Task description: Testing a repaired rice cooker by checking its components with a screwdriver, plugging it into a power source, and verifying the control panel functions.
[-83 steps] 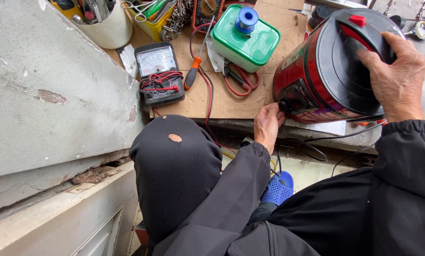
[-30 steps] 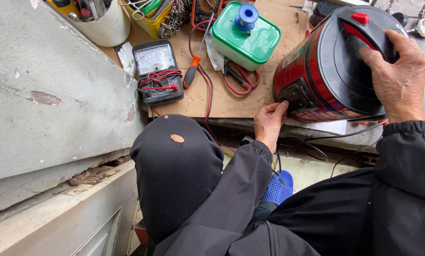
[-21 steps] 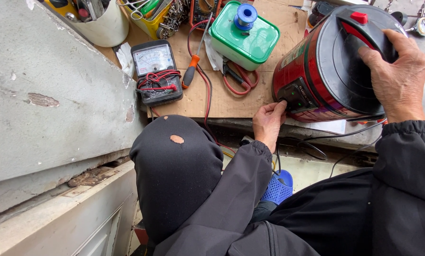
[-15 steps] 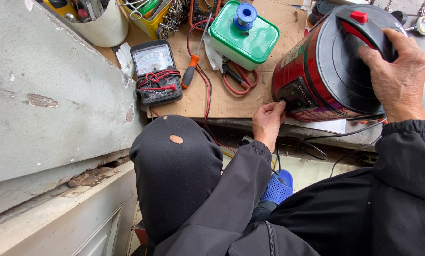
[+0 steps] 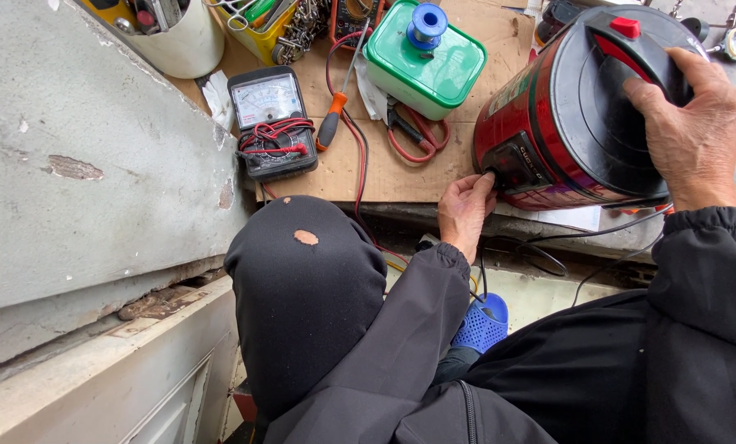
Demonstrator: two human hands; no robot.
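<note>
Meter (image 5: pixel 272 122) left of lidded box (image 5: pixel 424 59); screwdriver (image 5: pixel 335 119) between them; cooker (image 5: pixel 577 111) at right, all on cardboard (image 5: pixel 401 168).

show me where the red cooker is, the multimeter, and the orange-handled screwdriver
red cooker (image 5: pixel 540 123), head view, on its red side wall.
multimeter (image 5: pixel 271 119), head view, on its face below the dial window.
orange-handled screwdriver (image 5: pixel 331 127), head view, on the handle.

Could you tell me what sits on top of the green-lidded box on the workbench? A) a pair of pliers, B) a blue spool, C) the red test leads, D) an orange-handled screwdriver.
B: a blue spool stands on the lid of the green-lidded box, while the orange-handled screwdriver lies beside the box on the cardboard.
</note>
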